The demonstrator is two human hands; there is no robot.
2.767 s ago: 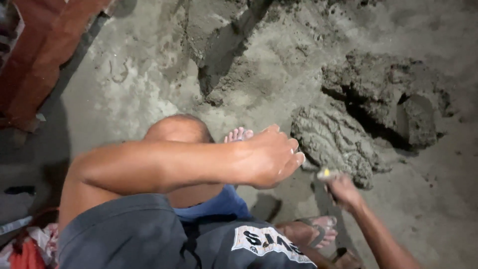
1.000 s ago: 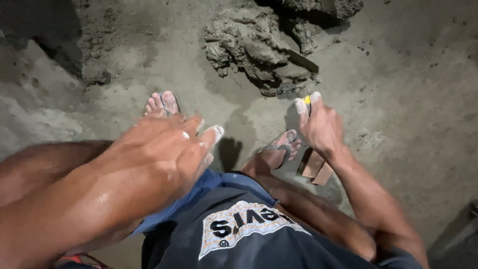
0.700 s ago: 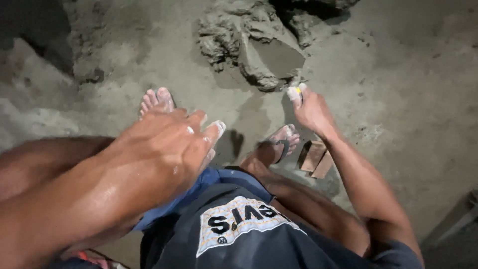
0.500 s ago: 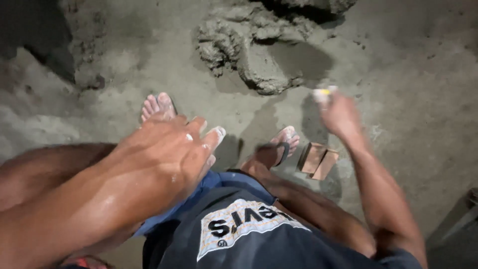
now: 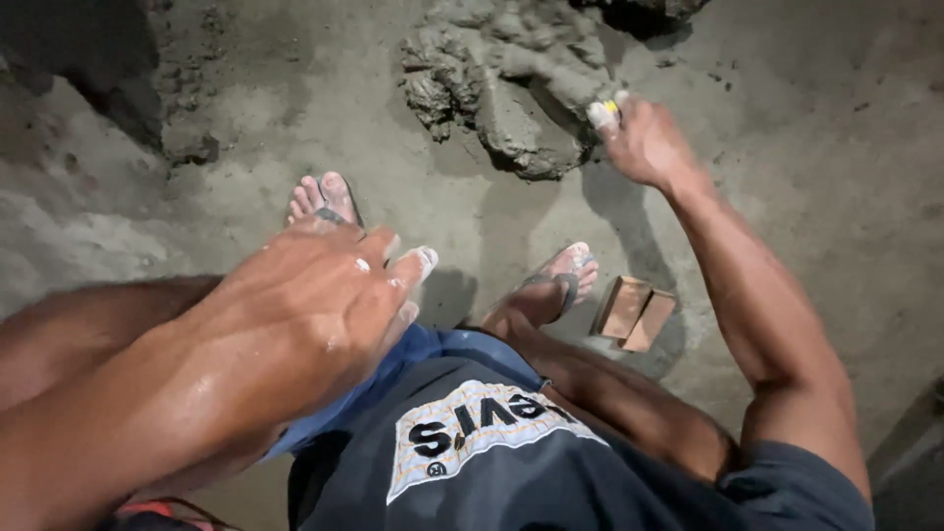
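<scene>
1. The right hand (image 5: 644,143), fingers closed round a yellow-tipped tool handle (image 5: 608,108), had been brought back against the wet mortar heap (image 5: 511,88) at twelve o'clock.
2. The left hand (image 5: 324,295), fingers loosely spread and empty, was kept on the knee.
3. Two brick pieces (image 5: 634,313) lay untouched at four o'clock.

Dusty concrete floor (image 5: 816,147) bears a wet mortar heap (image 5: 511,88) (grey) and two brick pieces (image 5: 637,313).

Dim scene, single light from above and near the camera. Sheen on the left hand (image 5: 324,295) and forearm. Hard shadow under the right hand (image 5: 644,143), falling onto the ground (image 5: 836,147). Corners go dark. Right hand slightly motion-blurred; close forearm soft.
</scene>
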